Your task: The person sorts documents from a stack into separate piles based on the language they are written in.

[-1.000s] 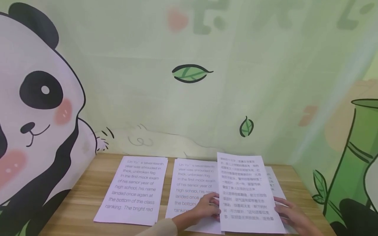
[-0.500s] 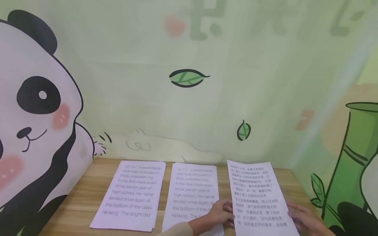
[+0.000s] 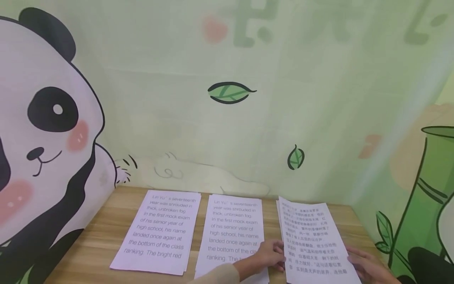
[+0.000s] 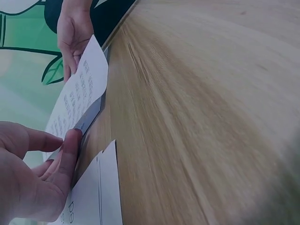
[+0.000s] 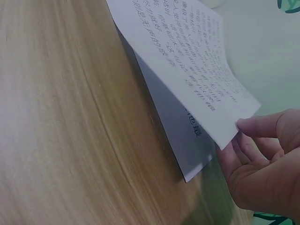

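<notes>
White top sheet [image 3: 312, 240] at the desk's [image 3: 99, 240] near right corner, pinched at both side edges: left hand [image 3: 269, 256] on one, right hand [image 3: 369, 268] on the other, lifted just above a stack [image 5: 180, 133]. Two more printed stacks [image 3: 159, 230] lie toward the left edge.

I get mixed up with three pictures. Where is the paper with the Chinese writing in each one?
Head: Chinese sheet at lower right, between left hand and right hand.
Left wrist: upper left, lifted edge.
Right wrist: top, sloping down to the thumb.
Shared landmark: wooden table.
</notes>
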Action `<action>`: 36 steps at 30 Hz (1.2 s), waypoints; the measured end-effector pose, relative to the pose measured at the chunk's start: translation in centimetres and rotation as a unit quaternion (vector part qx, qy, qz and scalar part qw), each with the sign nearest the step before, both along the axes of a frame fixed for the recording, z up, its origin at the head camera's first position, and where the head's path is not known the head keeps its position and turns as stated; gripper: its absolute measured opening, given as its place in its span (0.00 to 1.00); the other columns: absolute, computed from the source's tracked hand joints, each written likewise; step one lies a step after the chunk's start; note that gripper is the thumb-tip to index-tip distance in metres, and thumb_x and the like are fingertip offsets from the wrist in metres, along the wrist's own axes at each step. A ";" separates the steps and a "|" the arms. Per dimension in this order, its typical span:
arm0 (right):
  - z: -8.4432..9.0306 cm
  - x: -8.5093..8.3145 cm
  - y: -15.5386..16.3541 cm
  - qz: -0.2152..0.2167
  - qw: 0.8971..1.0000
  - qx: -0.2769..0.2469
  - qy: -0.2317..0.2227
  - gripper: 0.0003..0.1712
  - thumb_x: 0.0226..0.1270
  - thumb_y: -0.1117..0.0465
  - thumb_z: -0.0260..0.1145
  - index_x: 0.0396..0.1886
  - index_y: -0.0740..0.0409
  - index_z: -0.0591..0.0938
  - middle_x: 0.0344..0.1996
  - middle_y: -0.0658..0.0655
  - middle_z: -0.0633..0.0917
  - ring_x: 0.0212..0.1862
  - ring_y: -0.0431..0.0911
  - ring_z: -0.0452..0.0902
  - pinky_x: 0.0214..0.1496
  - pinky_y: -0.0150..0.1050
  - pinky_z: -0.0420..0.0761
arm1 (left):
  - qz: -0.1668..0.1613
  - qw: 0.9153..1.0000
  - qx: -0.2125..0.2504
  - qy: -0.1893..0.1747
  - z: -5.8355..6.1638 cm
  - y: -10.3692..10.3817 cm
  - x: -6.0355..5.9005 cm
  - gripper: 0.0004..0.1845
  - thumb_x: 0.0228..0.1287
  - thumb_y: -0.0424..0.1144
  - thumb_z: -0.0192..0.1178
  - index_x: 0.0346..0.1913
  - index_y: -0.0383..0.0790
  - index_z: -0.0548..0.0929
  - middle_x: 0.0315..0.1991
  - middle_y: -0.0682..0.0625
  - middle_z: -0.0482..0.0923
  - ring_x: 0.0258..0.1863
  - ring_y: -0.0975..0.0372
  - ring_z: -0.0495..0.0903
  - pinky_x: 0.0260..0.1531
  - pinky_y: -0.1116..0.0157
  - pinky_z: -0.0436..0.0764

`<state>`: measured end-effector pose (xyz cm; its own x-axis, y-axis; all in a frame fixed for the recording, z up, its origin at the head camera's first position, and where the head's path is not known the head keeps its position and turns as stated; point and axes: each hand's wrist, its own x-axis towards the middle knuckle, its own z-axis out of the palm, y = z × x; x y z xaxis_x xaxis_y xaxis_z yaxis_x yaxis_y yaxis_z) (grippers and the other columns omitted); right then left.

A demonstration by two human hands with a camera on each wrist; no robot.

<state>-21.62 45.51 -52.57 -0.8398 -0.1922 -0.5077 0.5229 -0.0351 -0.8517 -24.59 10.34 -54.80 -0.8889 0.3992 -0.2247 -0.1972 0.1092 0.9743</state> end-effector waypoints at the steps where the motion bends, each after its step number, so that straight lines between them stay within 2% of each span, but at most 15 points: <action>1: -0.1 0.0 -0.1 -0.013 1.000 0.010 -0.001 0.28 0.77 0.60 0.61 0.73 0.62 0.71 0.47 0.51 0.90 0.52 0.49 0.87 0.57 0.48 0.84 | -0.001 1.000 -0.002 0.001 0.0 0.0 0.0 0.23 0.57 0.20 0.62 0.58 0.29 0.79 0.35 0.46 0.82 0.25 0.59 0.87 0.27 0.63 0.89; 4: -0.3 -0.2 -0.6 -0.038 0.997 0.069 0.014 0.37 0.76 0.58 0.62 0.77 0.67 0.61 0.48 0.52 0.89 0.51 0.48 0.86 0.55 0.49 0.83 | -0.011 1.000 -0.007 0.003 0.1 -0.1 -0.2 0.23 0.58 0.20 0.62 0.58 0.27 0.79 0.34 0.45 0.84 0.25 0.59 0.87 0.27 0.64 0.88; 6: -0.3 -0.5 -0.8 -0.051 0.991 0.121 0.017 0.42 0.76 0.55 0.63 0.78 0.70 0.57 0.50 0.54 0.89 0.51 0.48 0.85 0.54 0.50 0.83 | -0.022 1.000 -0.007 0.005 0.3 -0.3 -0.3 0.24 0.58 0.21 0.62 0.60 0.24 0.77 0.34 0.44 0.85 0.25 0.58 0.87 0.27 0.64 0.88; 9: 0.1 -0.9 -0.6 -0.054 0.980 0.189 0.017 0.42 0.76 0.50 0.62 0.77 0.71 0.60 0.55 0.61 0.87 0.52 0.49 0.84 0.53 0.51 0.83 | -0.041 0.999 -0.004 0.006 0.6 -0.9 -0.4 0.28 0.58 0.22 0.62 0.64 0.23 0.75 0.35 0.43 0.86 0.27 0.57 0.88 0.29 0.64 0.89; 12: 0.6 -0.8 -0.1 -0.049 0.976 0.212 0.017 0.37 0.79 0.52 0.59 0.75 0.72 0.63 0.59 0.68 0.83 0.53 0.51 0.84 0.56 0.53 0.83 | -0.049 0.999 -0.007 0.007 0.9 -1.6 -0.6 0.29 0.59 0.23 0.62 0.66 0.25 0.73 0.36 0.44 0.85 0.29 0.55 0.89 0.32 0.63 0.89; 15: 0.9 -0.4 0.3 -0.069 0.980 0.184 0.021 0.33 0.80 0.62 0.54 0.75 0.78 0.60 0.52 0.67 0.87 0.49 0.48 0.86 0.57 0.50 0.85 | -0.051 0.998 -0.026 0.012 1.2 -2.3 -0.7 0.27 0.62 0.26 0.62 0.66 0.29 0.75 0.36 0.46 0.85 0.31 0.53 0.89 0.33 0.62 0.89; 17: 0.9 0.0 0.6 -0.082 0.984 0.154 0.021 0.32 0.80 0.66 0.52 0.75 0.80 0.55 0.45 0.62 0.89 0.45 0.45 0.87 0.55 0.47 0.87 | -0.050 0.998 -0.035 0.018 1.3 -3.0 -0.7 0.25 0.63 0.27 0.62 0.64 0.31 0.77 0.36 0.44 0.85 0.31 0.51 0.89 0.32 0.62 0.88; 20: 1.0 0.5 0.6 -0.111 0.987 0.119 0.018 0.33 0.79 0.69 0.50 0.75 0.82 0.52 0.37 0.53 0.90 0.40 0.44 0.89 0.52 0.43 0.88 | -0.051 0.997 -0.051 0.030 1.6 -4.1 -0.8 0.21 0.64 0.29 0.63 0.61 0.33 0.81 0.37 0.42 0.86 0.31 0.50 0.89 0.30 0.63 0.87; 23: 0.9 0.9 0.3 -0.116 0.986 0.116 0.021 0.33 0.79 0.68 0.51 0.74 0.82 0.52 0.35 0.50 0.90 0.39 0.42 0.89 0.49 0.40 0.89 | -0.055 0.995 -0.074 0.038 1.9 -5.7 -1.2 0.19 0.65 0.30 0.63 0.59 0.34 0.82 0.38 0.41 0.87 0.30 0.52 0.89 0.30 0.64 0.87; 28: 1.0 0.5 -1.0 -0.081 0.990 0.106 0.038 0.36 0.79 0.67 0.53 0.75 0.82 0.49 0.41 0.51 0.90 0.43 0.41 0.88 0.52 0.40 0.88 | -0.050 0.992 -0.106 0.050 2.5 -8.9 -2.0 0.17 0.65 0.30 0.62 0.56 0.34 0.83 0.38 0.42 0.88 0.30 0.54 0.88 0.31 0.63 0.87; 30: 1.2 0.5 -1.5 -0.055 0.992 0.100 0.045 0.38 0.79 0.65 0.55 0.76 0.81 0.50 0.48 0.58 0.89 0.47 0.42 0.88 0.55 0.42 0.87 | -0.048 0.992 -0.107 0.053 2.7 -10.3 -2.3 0.17 0.65 0.30 0.62 0.57 0.34 0.83 0.39 0.42 0.88 0.31 0.54 0.88 0.31 0.62 0.87; 33: 1.7 0.3 -2.6 0.000 0.992 0.112 0.057 0.39 0.81 0.61 0.55 0.76 0.82 0.50 0.60 0.70 0.81 0.53 0.44 0.86 0.60 0.44 0.85 | -0.049 0.991 -0.110 0.058 3.0 -12.7 -2.5 0.19 0.66 0.32 0.63 0.59 0.33 0.82 0.40 0.41 0.87 0.32 0.56 0.88 0.32 0.63 0.87; 36: 2.1 0.0 -4.3 0.030 0.990 0.124 0.067 0.38 0.82 0.60 0.53 0.75 0.82 0.51 0.63 0.73 0.78 0.55 0.46 0.85 0.61 0.46 0.84 | -0.051 0.989 -0.119 0.070 3.3 -15.2 -2.5 0.21 0.66 0.32 0.64 0.61 0.31 0.81 0.40 0.39 0.86 0.31 0.56 0.88 0.32 0.62 0.86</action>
<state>-21.65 41.18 -50.47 -0.8939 -0.1279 -0.4296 0.3986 0.2115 -0.8924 -27.13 -4.90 -51.54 -0.8755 0.4394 -0.2010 -0.0389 0.3507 0.9357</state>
